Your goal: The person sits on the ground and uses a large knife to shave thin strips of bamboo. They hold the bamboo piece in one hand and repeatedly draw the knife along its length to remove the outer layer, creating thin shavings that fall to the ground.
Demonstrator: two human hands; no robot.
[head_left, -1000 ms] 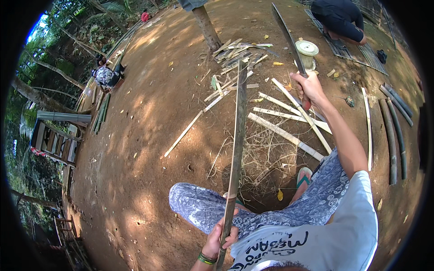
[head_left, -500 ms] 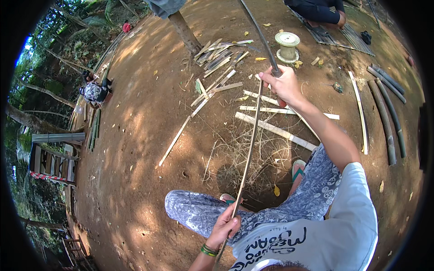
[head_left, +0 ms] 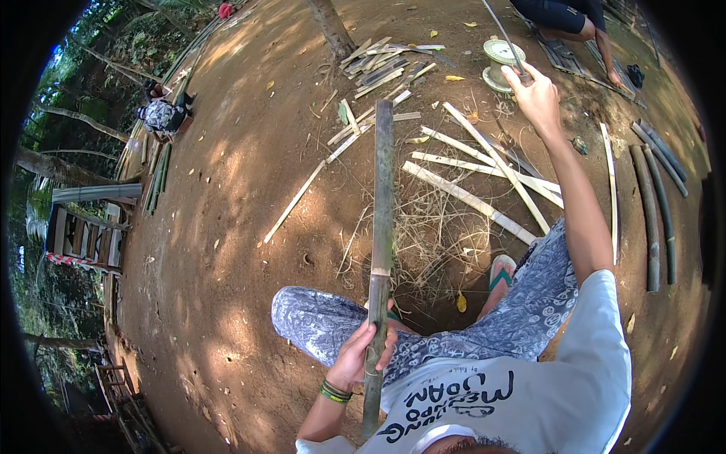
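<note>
My left hand [head_left: 354, 357] is closed round the lower part of a split bamboo strip [head_left: 383, 197]. The strip stands nearly upright in front of my lap, its broad dark green-grey outer face showing, with a pale ring at a node. Out to the upper right, my right hand [head_left: 538, 104] grips the handle of a long knife [head_left: 505, 34]; its thin blade points up and left, clear of the strip. Beneath the bamboo, pale fibrous shavings [head_left: 431, 234] lie between my feet. Several cut bamboo strips [head_left: 469, 200] are on the ground just right of them.
A heap of split bamboo pieces [head_left: 386, 64] lies by a tree trunk [head_left: 330, 26]. A pale spool [head_left: 503, 54] stands near the knife. Dark bamboo poles [head_left: 646, 219] rest at the right. One person [head_left: 563, 19] crouches at the far right; another [head_left: 165, 115] sits at the left.
The bamboo strip has turned from its narrow edge to its broad face and stands more upright. My right hand has moved up and right with the knife, away from the strip.
</note>
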